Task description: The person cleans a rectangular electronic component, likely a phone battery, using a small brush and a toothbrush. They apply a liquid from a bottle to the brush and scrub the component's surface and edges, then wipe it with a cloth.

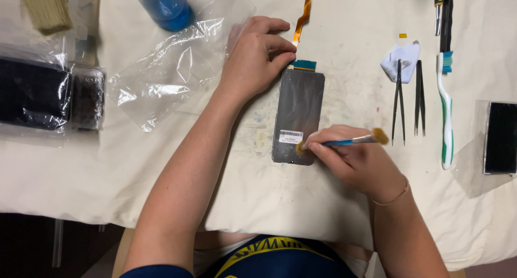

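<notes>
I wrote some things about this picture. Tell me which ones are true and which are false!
1. The right hand holds a small brush. True.
2. The left hand presses the top of the grey screen panel. True.
3. The brush tip touches the blue bottle. False: it touches the panel's lower end.
4. Two tweezers lie left of the panel. False: they lie to its right.
5. A toothbrush lies beside the tweezers. True.
</notes>
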